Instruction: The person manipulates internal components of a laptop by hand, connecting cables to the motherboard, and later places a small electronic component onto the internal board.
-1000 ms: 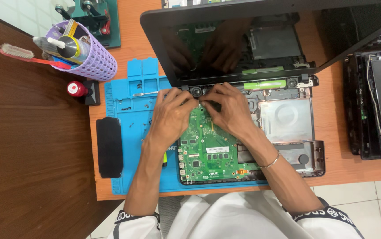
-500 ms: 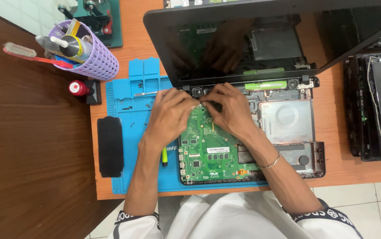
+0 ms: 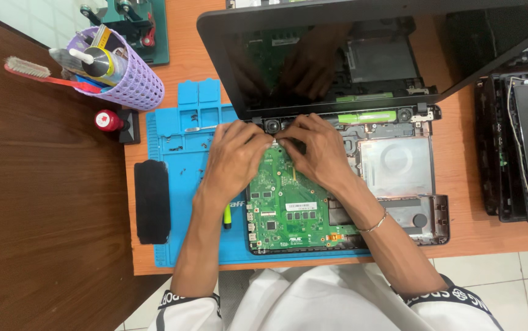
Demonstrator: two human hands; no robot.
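Both my hands meet at the far edge of the green motherboard [image 3: 288, 202], which lies inside the opened laptop base [image 3: 399, 178] on the blue repair mat [image 3: 178, 159], just below the hinge of the raised dark screen [image 3: 337, 55]. My left hand [image 3: 233, 159] is curled, fingertips pressed down beside a small pale piece at the board's top edge; my right hand [image 3: 316, 150] meets it there, fingers bent and nearly closed. Whether either hand actually grips that piece I cannot tell, since the knuckles hide it. The work looks like a connector or cable end near the hinge, and doing it well, I judge, means keeping the pull low and straight along the board, steadying the board with one hand and never levering against the solder. The board's long axis runs toward and away from me, its port side facing left, where a yellow-handled tool [image 3: 227, 216] lies just beside it. A black pad [image 3: 152, 201] rests at the mat's left edge; a lilac mesh cup [image 3: 126, 79] of tools stands well apart.
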